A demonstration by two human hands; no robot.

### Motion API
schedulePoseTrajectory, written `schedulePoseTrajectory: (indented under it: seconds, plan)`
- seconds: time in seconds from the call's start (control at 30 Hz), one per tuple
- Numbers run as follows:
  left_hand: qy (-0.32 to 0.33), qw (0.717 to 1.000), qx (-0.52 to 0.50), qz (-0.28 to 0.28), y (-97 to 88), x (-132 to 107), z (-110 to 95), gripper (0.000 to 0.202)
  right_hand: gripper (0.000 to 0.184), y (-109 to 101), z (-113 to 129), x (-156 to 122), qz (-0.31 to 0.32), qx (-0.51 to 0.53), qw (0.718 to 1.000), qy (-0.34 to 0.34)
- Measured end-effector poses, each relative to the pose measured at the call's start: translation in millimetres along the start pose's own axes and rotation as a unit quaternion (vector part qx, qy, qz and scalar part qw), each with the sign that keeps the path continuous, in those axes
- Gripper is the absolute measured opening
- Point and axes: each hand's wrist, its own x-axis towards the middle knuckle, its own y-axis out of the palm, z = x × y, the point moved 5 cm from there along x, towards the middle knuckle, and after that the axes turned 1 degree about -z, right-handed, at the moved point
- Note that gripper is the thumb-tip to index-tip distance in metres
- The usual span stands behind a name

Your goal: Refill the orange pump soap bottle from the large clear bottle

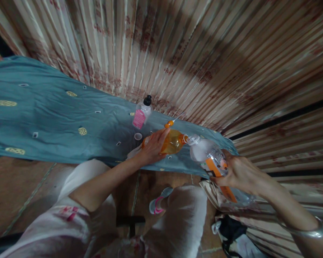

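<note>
My left hand (pixel 153 146) is wrapped round an orange bottle (pixel 173 141) that lies tilted sideways, its neck pointing right. My right hand (pixel 238 172) grips a clear bottle with an orange label (pixel 210 157), tilted so its open mouth meets the orange bottle's neck. Both bottles hover over the edge of a teal cloth (pixel 56 118). A small orange cap piece (pixel 169 124) rests just behind the orange bottle, and a white cap (pixel 137 136) lies on the cloth to the left.
A small clear bottle with a pink label and black cap (pixel 142 114) stands on the cloth by the striped curtain (pixel 193 53). My knees in pale clothing and a sandal (pixel 157 204) are below. A dark bag (pixel 231 233) lies on the floor at right.
</note>
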Motion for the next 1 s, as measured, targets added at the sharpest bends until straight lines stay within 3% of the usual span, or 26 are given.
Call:
schedulePoseTrajectory:
  seconds: [1.0]
  plan:
    - [0.001,1.0,-0.008,0.016,-0.8,1.0,-1.2,0.11,0.039,-2.2,2.7,-1.9,0.015,-0.018,0.999,0.025]
